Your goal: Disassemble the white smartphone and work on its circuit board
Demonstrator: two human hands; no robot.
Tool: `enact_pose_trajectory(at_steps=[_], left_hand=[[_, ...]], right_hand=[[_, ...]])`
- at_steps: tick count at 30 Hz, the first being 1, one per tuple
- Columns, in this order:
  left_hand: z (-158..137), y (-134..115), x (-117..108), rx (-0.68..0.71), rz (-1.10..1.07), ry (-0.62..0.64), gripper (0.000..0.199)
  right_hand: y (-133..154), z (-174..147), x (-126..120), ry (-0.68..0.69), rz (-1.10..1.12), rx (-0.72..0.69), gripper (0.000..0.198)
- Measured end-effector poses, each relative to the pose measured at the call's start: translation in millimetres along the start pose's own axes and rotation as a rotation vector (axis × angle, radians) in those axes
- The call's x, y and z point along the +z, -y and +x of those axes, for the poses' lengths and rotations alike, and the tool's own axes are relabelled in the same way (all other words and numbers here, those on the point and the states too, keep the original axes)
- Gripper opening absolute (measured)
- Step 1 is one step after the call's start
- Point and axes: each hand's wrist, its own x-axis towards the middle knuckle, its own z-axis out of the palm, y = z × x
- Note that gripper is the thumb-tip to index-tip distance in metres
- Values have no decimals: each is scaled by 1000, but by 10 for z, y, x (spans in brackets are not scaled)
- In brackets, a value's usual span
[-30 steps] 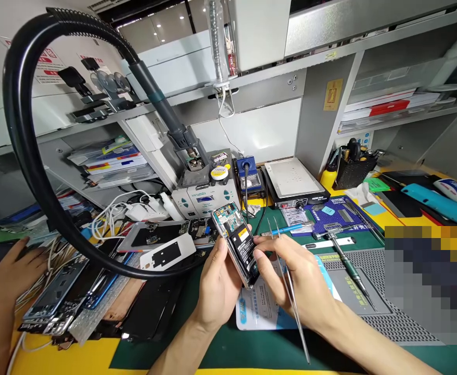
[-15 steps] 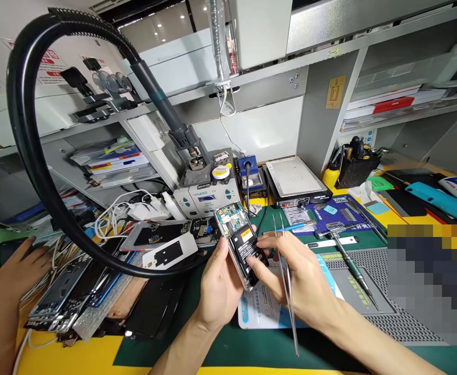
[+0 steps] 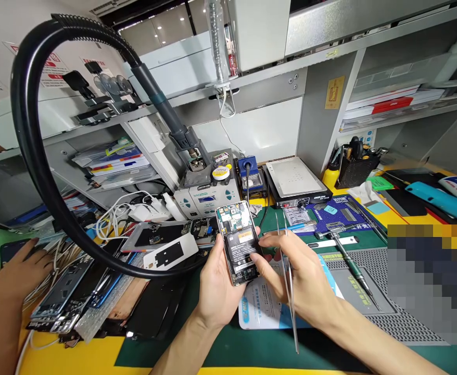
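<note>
My left hand (image 3: 220, 286) is closed around an opened smartphone (image 3: 232, 278) with its back off. At the phone's top end the bare circuit board (image 3: 234, 215) shows, and a black battery (image 3: 242, 250) lies in the frame below it. Metal tweezers (image 3: 291, 297) are held in my right hand (image 3: 302, 271), their tips pointing up and away from the phone. The thumb of that hand touches the battery's lower right part, and its index finger is by the phone's right edge. The other fingertips are partly hidden.
A hot air station (image 3: 205, 195) stands behind the phone, its black hose (image 3: 33, 172) looping over the left side. Phone parts (image 3: 60, 291) are piled at left, near another person's hand (image 3: 25, 268). A screwdriver (image 3: 355, 276) lies on the grey mat (image 3: 411, 317) at right.
The phone has turned in my left hand, so its inside faces me more squarely. The battery looked skewed before and now sits flat and straight in the frame. My right hand has barely shifted.
</note>
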Motion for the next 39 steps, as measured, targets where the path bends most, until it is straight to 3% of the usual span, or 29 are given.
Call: enact_pose_trajectory(at_steps=[5,9,14,18,31,34,39], left_hand=[[-20,27,-49,38,113,60,36],[-37,45,-77,63,232,84,43],[-42,48,-86,41,248,78,36],[-54,84,-76,23,235,76,33],[-66,106,-68,39,288,11,36],[-64,38,-73,-19,306,56,35],[-68,-97,-110,-186,372,290,36]], right_hand=[[-5,5,2,-20,38,48,16],[-10,-7,0,-18,62,97,21],[-13,30,-25,27,133,296,34],[8,94,-60,72,248,438,28],[58,163,-110,160,469,567,28],[52,182,-125,157,490,593,27],[20,223,-152,191,548,663,28]])
